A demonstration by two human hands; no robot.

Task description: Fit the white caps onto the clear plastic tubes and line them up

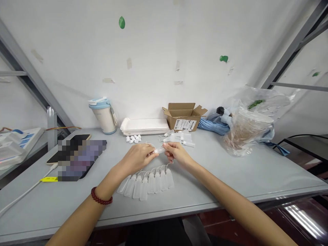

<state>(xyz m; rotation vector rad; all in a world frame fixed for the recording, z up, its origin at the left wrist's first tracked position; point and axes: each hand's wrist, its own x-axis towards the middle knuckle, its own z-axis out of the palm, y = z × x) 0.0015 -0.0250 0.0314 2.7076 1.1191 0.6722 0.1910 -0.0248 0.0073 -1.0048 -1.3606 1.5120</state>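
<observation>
Between my two hands, above the middle of the desk, is a small translucent plastic bottle (161, 150). My left hand (138, 158) is closed at its left end, thumb and fingertips pinching near a white tip. My right hand (178, 153) grips the other end between thumb and fingers. Just below lies a fanned row of several similar bottles (151, 182) with thin looped strips at their tops. Beyond my right hand is a loose group of more bottles (186, 137). Past my left hand sits a small pile of white caps (133, 139).
Along the wall stand a cream tumbler with a blue lid (104, 116), stacked white trays (146, 126) and an open cardboard box (183, 118). Blue cloth (214, 125) and a plastic bag around a tub (248, 130) are at right. Two phones, one a dark phone (82, 160), lie at left.
</observation>
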